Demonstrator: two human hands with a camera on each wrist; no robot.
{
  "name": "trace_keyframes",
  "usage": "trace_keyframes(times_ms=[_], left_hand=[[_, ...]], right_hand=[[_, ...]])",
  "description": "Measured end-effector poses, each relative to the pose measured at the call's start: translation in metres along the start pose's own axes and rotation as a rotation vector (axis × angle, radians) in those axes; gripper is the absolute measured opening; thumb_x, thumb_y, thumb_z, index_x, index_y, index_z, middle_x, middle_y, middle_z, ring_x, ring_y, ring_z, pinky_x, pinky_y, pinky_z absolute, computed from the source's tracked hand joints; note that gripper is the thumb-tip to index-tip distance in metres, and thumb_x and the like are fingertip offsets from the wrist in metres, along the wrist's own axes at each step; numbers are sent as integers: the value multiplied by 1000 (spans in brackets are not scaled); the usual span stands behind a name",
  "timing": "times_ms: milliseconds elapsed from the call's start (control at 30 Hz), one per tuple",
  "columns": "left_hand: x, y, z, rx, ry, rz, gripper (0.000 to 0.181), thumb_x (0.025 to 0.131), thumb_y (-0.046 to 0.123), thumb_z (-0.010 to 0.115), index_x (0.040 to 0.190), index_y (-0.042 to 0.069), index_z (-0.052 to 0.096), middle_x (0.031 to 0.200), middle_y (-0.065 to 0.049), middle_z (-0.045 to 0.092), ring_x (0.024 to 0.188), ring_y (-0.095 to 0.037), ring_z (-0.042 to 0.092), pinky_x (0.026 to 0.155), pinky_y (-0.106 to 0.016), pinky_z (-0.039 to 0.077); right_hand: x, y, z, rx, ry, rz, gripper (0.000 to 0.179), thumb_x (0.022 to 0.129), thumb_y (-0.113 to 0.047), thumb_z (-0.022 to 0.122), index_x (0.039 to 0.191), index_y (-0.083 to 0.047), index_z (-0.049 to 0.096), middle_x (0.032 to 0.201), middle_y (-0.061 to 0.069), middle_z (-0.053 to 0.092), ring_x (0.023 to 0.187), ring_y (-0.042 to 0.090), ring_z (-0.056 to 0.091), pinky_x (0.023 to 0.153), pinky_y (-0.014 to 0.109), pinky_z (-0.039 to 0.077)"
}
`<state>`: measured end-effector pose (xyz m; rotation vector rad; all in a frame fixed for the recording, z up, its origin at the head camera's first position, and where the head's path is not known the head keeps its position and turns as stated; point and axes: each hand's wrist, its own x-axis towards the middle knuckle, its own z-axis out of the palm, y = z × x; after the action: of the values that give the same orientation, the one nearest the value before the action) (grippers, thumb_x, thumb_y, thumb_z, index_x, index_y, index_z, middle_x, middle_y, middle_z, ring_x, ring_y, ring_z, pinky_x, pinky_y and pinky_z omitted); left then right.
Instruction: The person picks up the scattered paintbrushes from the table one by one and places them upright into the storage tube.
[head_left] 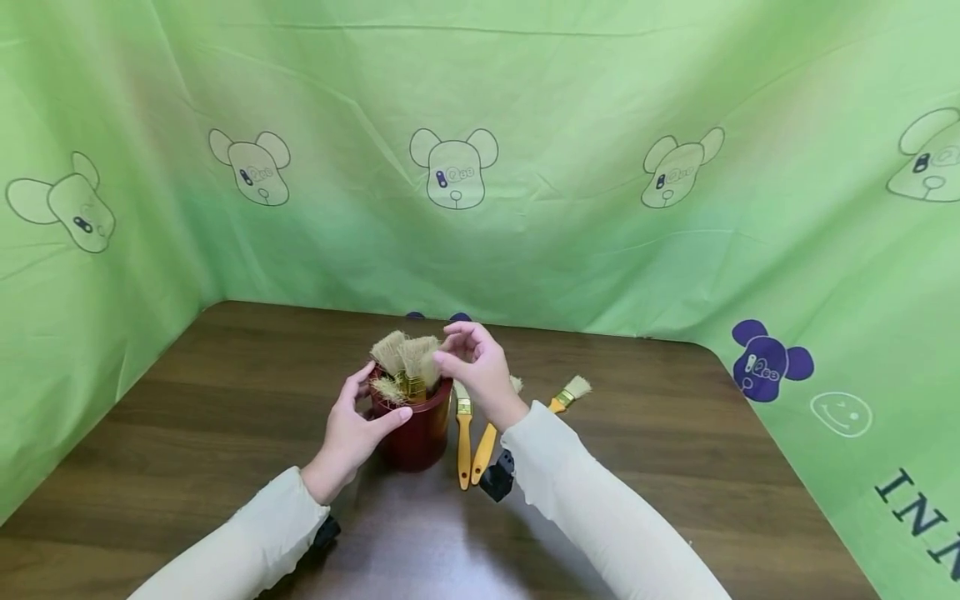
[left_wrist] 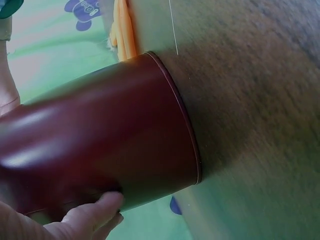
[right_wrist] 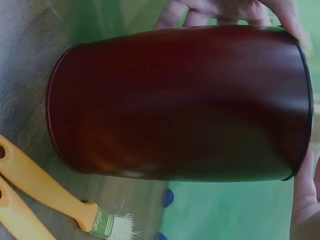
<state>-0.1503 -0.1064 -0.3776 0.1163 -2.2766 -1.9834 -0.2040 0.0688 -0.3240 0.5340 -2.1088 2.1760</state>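
Observation:
A dark red round bin (head_left: pixel 415 433) stands on the table, with several paintbrushes (head_left: pixel 416 358) in it, pale bristles up. My left hand (head_left: pixel 357 425) holds the bin at its left side, thumb across the front near the rim and fingers round the far side. In the left wrist view, fingertips (left_wrist: pixel 107 202) touch the bin's wall. My right hand (head_left: pixel 480 371) is at the right of the rim, thumb and bent fingers by the bristles. Whether it pinches a brush is hard to make out. In the right wrist view it shows only partly, beside the rim.
Right of the bin lie paintbrushes with yellow handles: one brush (head_left: pixel 464 437) close to it, a second (head_left: pixel 484 454) slanting beside that, and a third (head_left: pixel 570 393) farther right, partly behind my right forearm. A green printed cloth (head_left: pixel 525 267) hangs behind the brown table (head_left: pixel 225 417).

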Motion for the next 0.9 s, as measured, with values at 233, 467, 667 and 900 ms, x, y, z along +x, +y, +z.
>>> trace_keyframes(times_ms=[233, 467, 667, 900], left_hand=[[0, 2, -1, -3, 6, 0, 79, 78, 8, 76, 146, 6, 34, 128, -23, 43, 111, -37, 51, 92, -45, 44], [-1, 1, -4, 5, -1, -17, 79, 79, 9, 76, 146, 7, 33, 130, -23, 42, 113, -37, 49, 93, -45, 42], [0, 0, -2, -5, -14, -13, 79, 79, 8, 75, 146, 6, 33, 129, -24, 42, 116, -36, 47, 99, -48, 39], [1, 0, -1, -13, -8, -5, 78, 79, 6, 74, 146, 5, 33, 129, -24, 43, 115, -36, 48, 98, -47, 39]], right_hand=[[15, 1, -20, 106, 217, 43, 21, 95, -15, 49, 107, 1, 54, 80, 1, 55, 69, 9, 53, 62, 25, 53], [23, 22, -62, -218, 300, 178, 25, 92, -14, 62, 110, 3, 57, 84, 3, 56, 63, 6, 51, 57, 20, 49], [17, 36, -100, -354, 409, 352, 30, 88, -12, 61, 113, 4, 57, 98, 12, 59, 63, 5, 51, 58, 24, 51], [0, 53, -127, -579, 293, 476, 43, 92, -32, 60, 115, 4, 54, 102, 18, 57, 69, 16, 53, 54, 25, 47]])
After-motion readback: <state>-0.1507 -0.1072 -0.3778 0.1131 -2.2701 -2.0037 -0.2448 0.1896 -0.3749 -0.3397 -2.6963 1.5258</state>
